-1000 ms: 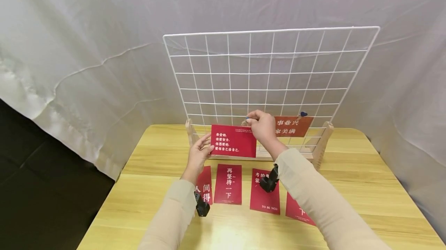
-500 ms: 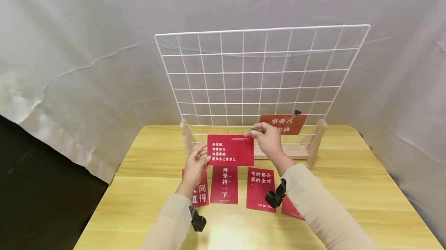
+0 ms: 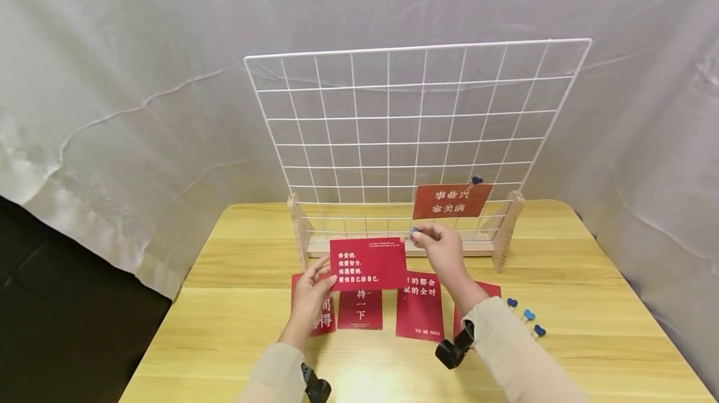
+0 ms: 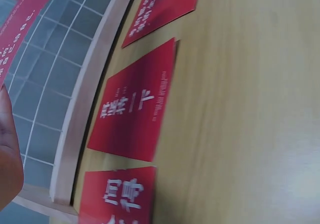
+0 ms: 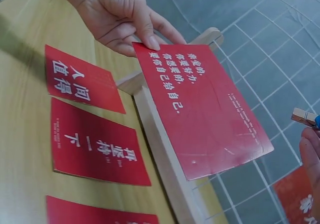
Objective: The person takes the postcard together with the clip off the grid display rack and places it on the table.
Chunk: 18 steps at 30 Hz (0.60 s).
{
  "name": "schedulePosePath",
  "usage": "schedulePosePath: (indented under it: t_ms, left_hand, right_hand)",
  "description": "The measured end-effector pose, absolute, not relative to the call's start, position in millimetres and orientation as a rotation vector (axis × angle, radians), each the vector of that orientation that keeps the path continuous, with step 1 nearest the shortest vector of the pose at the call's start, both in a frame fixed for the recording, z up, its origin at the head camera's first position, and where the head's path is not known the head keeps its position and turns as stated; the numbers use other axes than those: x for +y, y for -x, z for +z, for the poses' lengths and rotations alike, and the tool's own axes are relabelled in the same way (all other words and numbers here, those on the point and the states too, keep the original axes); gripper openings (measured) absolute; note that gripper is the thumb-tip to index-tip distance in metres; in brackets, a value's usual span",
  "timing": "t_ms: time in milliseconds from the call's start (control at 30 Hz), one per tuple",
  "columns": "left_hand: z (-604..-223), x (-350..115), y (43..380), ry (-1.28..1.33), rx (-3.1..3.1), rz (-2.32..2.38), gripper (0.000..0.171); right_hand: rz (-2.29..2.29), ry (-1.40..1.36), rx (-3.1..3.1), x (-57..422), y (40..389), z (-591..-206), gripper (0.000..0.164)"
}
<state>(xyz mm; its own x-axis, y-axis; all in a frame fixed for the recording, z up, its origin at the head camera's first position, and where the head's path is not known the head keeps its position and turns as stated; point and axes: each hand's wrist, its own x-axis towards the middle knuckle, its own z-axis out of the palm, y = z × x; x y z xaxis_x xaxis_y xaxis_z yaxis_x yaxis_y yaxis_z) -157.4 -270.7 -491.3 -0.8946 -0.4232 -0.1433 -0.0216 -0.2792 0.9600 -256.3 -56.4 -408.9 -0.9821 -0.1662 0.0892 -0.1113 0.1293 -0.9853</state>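
Note:
My left hand (image 3: pixel 311 296) pinches a red card (image 3: pixel 367 264) with white writing by its left edge, thumb in front. In the right wrist view the card (image 5: pixel 205 108) is held up, tilted, apart from the rack. Between the fingertips of my right hand (image 3: pixel 444 253) is a small wooden clothespin (image 5: pixel 304 117) with a blue heart, just off the card's upper right corner and not on it. Behind stands a white wire grid rack (image 3: pixel 418 110). An orange-red card (image 3: pixel 452 201) hangs on its lower right, under a dark blue heart clothespin (image 3: pixel 477 180).
Several red cards lie in a row on the wooden table, among them one at left (image 5: pixel 82 78), one beside it (image 4: pixel 135 101) and one right of centre (image 3: pixel 420 312). Loose blue heart clothespins (image 3: pixel 528 315) lie at right. The rack has wooden feet (image 3: pixel 508 228).
Both hands have come down and nearer with the card and the clothespin, away from the grid. The clothespin has moved off the card's top edge toward the right. The loose clothespins have come into sight.

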Motion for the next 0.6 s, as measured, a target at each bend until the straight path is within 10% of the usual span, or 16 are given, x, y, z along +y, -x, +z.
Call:
schedulePosePath:
  t_ms: [600]
  left_hand:
    - [-514.8, -261.3, 117.2, -0.590, -1.771, -2.308, 0.048]
  right_hand:
    - [-2.250, 0.392, 2.201, 12.4, 297.1, -592.2, 0.032]
